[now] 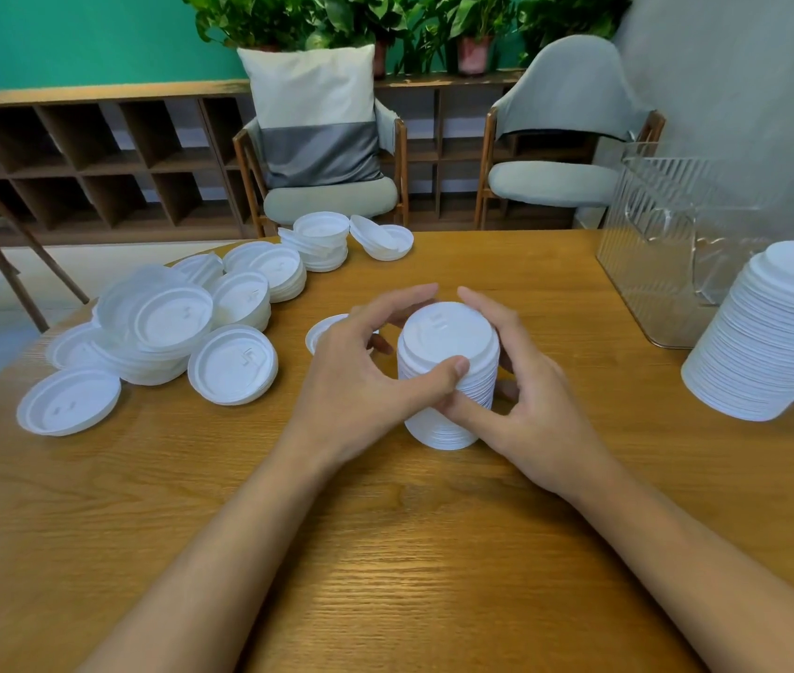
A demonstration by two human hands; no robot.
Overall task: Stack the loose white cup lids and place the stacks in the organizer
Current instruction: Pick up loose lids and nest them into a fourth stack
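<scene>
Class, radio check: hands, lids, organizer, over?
Left hand, right hand grip centre lid stack. Loose lids heaped left. Organizer far right, tall stack beside it.

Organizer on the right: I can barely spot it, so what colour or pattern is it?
The organizer is clear, ribbed plastic; head view shows it.

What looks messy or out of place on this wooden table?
The loose white plastic cup lids on the left lie in a jumbled heap, overlapping and tilted. Two lids at the far edge lean against each other. The white lid stack gripped by the left hand and right hand stands straight.
</scene>
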